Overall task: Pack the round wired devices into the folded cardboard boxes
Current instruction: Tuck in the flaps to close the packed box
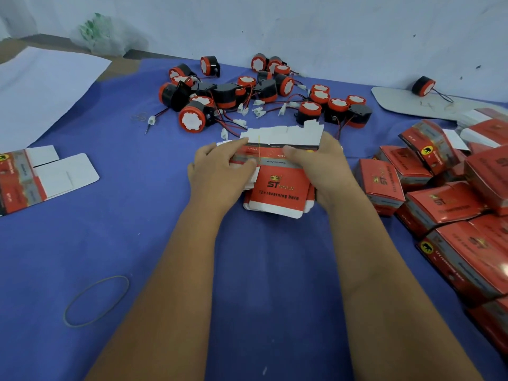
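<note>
A stack of flat red-and-white cardboard boxes [277, 188], bound by a thin yellow rubber band, lies in the middle of the blue cloth. My left hand [217, 171] grips its left side, thumb on top by the band. My right hand [321, 166] holds its right side, thumb pressed on the top sheet. Behind the stack lie several round black-and-red wired devices [192, 119] with white plugs, scattered in a heap. One more device [422, 86] sits apart at the far right.
Several folded red boxes [445, 207] are piled at the right. A flat unfolded box [30, 177] lies at the left edge. A loose rubber band [96, 301] rests near the front left. White paper [41, 89] covers the back left; a wall stands behind.
</note>
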A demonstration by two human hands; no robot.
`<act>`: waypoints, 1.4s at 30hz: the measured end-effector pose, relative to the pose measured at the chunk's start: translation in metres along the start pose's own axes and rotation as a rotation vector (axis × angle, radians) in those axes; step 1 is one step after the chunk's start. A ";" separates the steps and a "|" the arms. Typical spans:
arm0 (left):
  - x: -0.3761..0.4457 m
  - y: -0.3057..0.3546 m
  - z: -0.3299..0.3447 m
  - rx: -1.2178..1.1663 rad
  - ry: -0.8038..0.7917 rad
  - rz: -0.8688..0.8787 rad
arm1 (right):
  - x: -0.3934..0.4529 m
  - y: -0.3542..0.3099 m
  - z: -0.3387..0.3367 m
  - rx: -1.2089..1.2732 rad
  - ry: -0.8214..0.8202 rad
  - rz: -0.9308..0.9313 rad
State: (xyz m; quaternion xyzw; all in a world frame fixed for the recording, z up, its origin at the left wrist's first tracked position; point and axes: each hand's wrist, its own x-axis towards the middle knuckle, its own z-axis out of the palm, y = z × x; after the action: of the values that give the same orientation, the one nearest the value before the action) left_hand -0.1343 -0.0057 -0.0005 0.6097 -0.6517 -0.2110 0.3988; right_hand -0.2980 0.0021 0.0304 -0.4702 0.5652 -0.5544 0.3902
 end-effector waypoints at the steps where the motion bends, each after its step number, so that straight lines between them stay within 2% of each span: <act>1: 0.001 0.000 0.002 -0.028 -0.012 -0.002 | -0.002 0.002 -0.001 0.098 0.010 0.049; 4: 0.002 -0.002 0.003 -0.248 -0.117 -0.103 | -0.003 0.006 -0.004 0.356 0.166 0.158; 6: 0.002 -0.002 0.003 -0.251 -0.172 -0.059 | 0.000 0.009 -0.008 0.467 0.248 0.187; 8: 0.005 -0.002 0.003 -0.272 -0.163 -0.011 | 0.002 0.010 -0.011 0.544 0.279 0.219; 11: 0.005 0.003 0.002 -0.303 -0.175 -0.029 | 0.002 0.011 -0.013 0.613 0.223 0.317; 14: 0.002 0.007 -0.002 -0.122 -0.208 0.146 | -0.001 0.009 -0.007 0.622 0.132 0.397; 16: 0.001 0.009 -0.002 -0.018 -0.166 0.245 | -0.001 0.009 -0.004 0.630 0.116 0.401; 18: 0.002 0.011 -0.002 -0.038 -0.109 0.266 | 0.001 0.010 -0.002 0.646 0.127 0.392; 20: 0.000 0.014 -0.003 -0.149 -0.143 0.263 | 0.001 0.010 0.001 0.657 0.172 0.362; 21: 0.000 0.014 -0.004 -0.274 -0.182 0.238 | 0.001 0.011 0.002 0.660 0.213 0.350; 24: -0.002 0.017 -0.008 -0.652 -0.212 0.017 | 0.002 0.011 0.005 0.666 0.321 0.319; 28: 0.001 0.014 -0.007 -0.731 -0.222 -0.095 | 0.002 0.011 0.006 0.591 0.326 0.270; 30: 0.005 0.012 -0.009 -0.832 -0.141 -0.152 | 0.000 0.010 0.004 0.481 0.268 0.233; 33: 0.009 0.006 -0.012 -0.880 0.012 -0.296 | -0.002 0.006 -0.003 0.311 0.079 0.187; 38: 0.012 -0.003 -0.007 -0.613 0.160 -0.301 | -0.006 0.000 -0.030 0.092 -0.214 0.338; 42: 0.011 -0.009 -0.003 -0.328 0.184 -0.192 | -0.005 -0.001 -0.047 0.135 -0.279 0.488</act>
State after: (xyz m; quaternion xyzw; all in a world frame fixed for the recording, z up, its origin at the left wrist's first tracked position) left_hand -0.1260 -0.0173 -0.0030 0.6126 -0.5084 -0.2944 0.5287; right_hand -0.3417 0.0193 0.0351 -0.3652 0.5642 -0.4104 0.6163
